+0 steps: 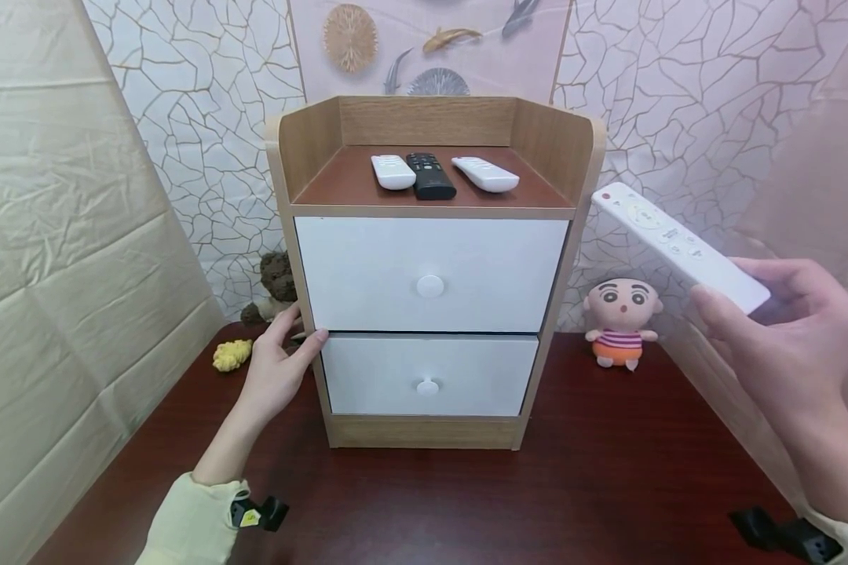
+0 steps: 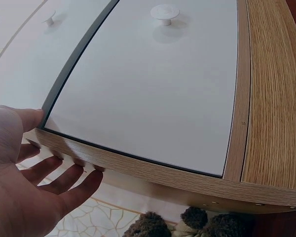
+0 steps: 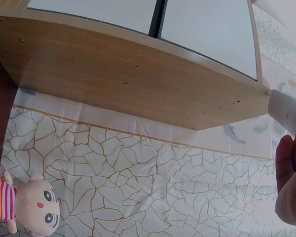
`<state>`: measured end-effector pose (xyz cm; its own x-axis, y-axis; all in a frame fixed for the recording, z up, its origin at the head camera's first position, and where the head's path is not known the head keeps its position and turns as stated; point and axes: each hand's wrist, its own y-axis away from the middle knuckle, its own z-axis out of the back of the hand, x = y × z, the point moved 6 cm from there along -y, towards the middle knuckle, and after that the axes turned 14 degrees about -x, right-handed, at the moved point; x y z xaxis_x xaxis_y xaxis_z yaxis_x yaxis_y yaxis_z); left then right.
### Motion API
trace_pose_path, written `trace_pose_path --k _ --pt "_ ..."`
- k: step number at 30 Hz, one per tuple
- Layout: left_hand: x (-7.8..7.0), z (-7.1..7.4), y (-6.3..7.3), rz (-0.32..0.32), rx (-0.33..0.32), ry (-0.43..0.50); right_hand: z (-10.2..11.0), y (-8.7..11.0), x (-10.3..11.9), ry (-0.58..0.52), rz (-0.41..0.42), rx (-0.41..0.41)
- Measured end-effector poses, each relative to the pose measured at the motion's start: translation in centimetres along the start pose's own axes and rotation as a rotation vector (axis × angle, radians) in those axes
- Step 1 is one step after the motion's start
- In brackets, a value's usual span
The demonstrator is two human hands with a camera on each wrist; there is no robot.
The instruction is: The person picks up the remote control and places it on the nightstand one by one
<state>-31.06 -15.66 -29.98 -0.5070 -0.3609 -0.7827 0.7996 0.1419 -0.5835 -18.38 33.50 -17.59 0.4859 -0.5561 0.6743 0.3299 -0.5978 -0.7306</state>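
Note:
My right hand [image 1: 795,337] holds a white remote control [image 1: 681,243] between thumb and fingers, its buttons facing me and its far end tilted up to the left. It is in the air beside the top right of a small wooden cabinet [image 1: 424,432] with two white drawers. In the right wrist view, part of that remote [image 3: 287,109] shows at the right edge. My left hand [image 1: 277,369] grips the cabinet's left edge, thumb on the front and fingers against the side panel. Both the upper drawer [image 1: 367,271] and the lower drawer [image 1: 374,377] are closed.
On the cabinet's top shelf [image 1: 339,188] lie a white remote [image 1: 393,173], a black remote [image 1: 431,176] and another white remote [image 1: 486,174]. A doll [image 1: 620,322] sits on the table [image 1: 424,502] at right. A brown plush toy [image 1: 277,275] and a yellow item [image 1: 232,355] are at left.

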Motion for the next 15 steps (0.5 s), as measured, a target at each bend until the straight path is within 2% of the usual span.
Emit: trace_pose_path --k 4,8,15 --pt "-0.03 0.01 -0.05 0.003 0.000 -0.005 -0.11 0.05 -0.01 -0.096 -0.041 0.002" --pt "0.02 -0.03 -0.06 0.009 0.000 -0.011 -0.19 0.14 -0.10 -0.239 -0.080 0.010" --pt "-0.08 -0.04 -0.01 0.005 -0.001 -0.005 -0.52 0.44 0.26 -0.392 -0.090 0.031"
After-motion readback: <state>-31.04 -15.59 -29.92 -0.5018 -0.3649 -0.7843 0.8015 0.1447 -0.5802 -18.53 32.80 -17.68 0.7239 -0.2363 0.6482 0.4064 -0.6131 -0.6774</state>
